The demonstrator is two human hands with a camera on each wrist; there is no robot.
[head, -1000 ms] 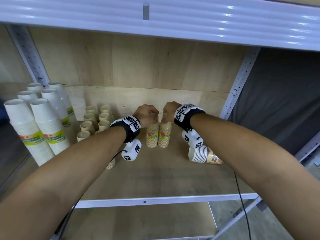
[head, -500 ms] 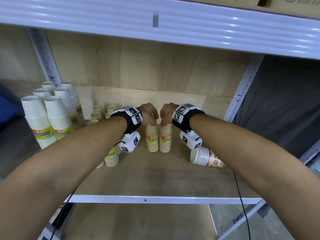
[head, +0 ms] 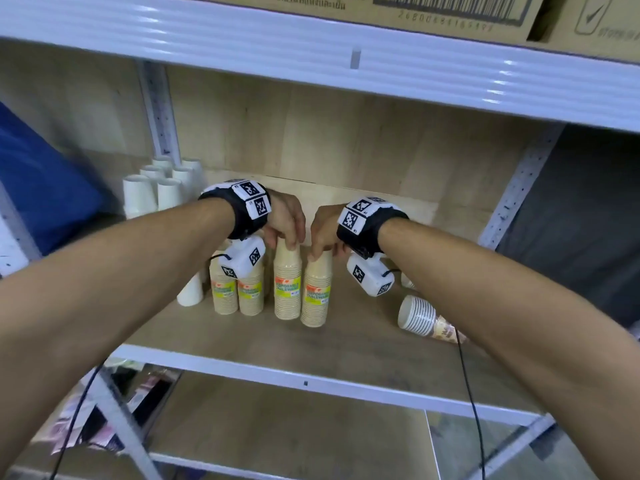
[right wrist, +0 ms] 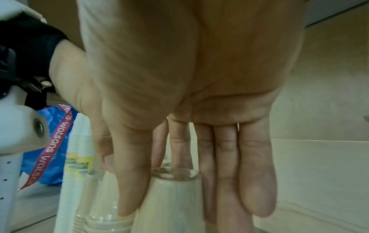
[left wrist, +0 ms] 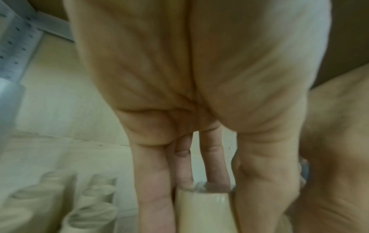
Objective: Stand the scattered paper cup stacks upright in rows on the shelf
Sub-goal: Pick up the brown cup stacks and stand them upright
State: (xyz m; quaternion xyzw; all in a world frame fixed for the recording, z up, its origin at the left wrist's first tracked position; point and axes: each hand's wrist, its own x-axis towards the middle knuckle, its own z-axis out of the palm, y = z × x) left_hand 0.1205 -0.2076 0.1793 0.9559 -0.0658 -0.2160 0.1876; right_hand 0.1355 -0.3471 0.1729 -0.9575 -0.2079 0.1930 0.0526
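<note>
Cup stacks (head: 287, 278) and (head: 316, 289) stand upright mid-shelf (head: 311, 344), left hand (head: 285, 221) and right hand (head: 323, 230) each gripping one's top, apparently aligning them; next, likely the fallen stack (head: 417, 315) at right

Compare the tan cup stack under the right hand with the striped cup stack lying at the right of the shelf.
The tan paper cup stack with the yellow label stands upright, base up; the striped white cup stack lies on its side, rims facing the front left. The right hand pinches the tan stack's top; nothing touches the striped stack. The tan stack stands beside other upright stacks; the striped one lies apart. Both rest on the wooden shelf board.
</note>
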